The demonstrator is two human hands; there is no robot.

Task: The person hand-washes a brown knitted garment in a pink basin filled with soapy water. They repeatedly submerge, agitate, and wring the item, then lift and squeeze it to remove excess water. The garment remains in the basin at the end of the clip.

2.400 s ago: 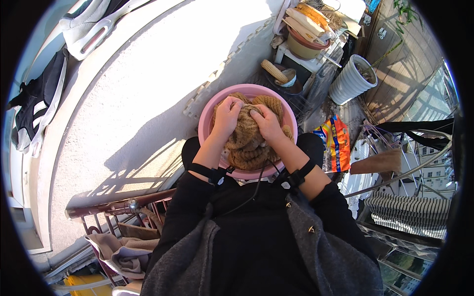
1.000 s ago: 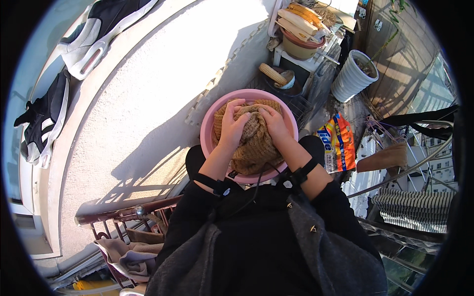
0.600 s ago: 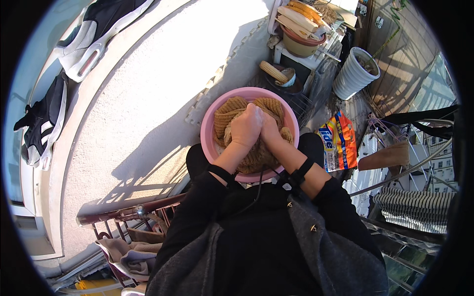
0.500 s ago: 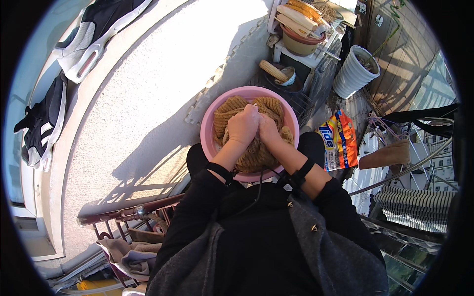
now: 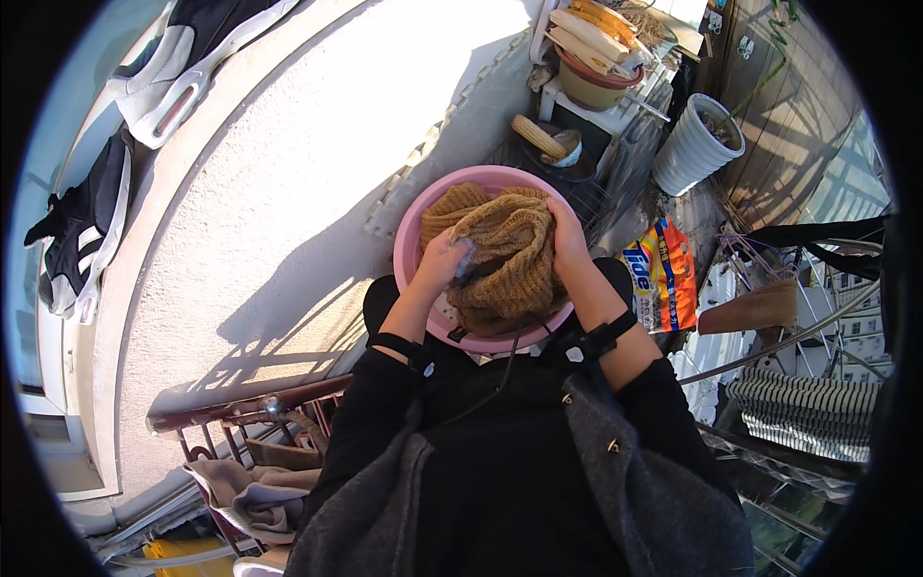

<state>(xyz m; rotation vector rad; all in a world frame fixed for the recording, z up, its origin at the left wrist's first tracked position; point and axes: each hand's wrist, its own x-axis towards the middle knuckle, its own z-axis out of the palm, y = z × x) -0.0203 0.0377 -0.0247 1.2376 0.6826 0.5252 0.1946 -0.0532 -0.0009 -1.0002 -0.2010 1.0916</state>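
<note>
Nearest, the wearer's grey jacket hung open over a black top, w/ a black strap round each forearm. Both arms reached fwd to a pink basin btwn the knees; a bunched brown knit sat in it, filling most of the inside. L hand was at the knit's L side, fingers curled & grasping its edge; smth pale by the fingertips was too small to ID. R hand touched the knit's R side nr the rim, fingers bent, tips partly hidden, so can't tell if it gripped. To the L, a beige cloth hung on a dark-red railing; to the R, an orange pkt lay nr the knee. Past the basin, a corn cob rested against a small bowl. Farther back stood a white ribbed pot & a tan pot, heaped full. Far L: black-&-white shoes.
</note>
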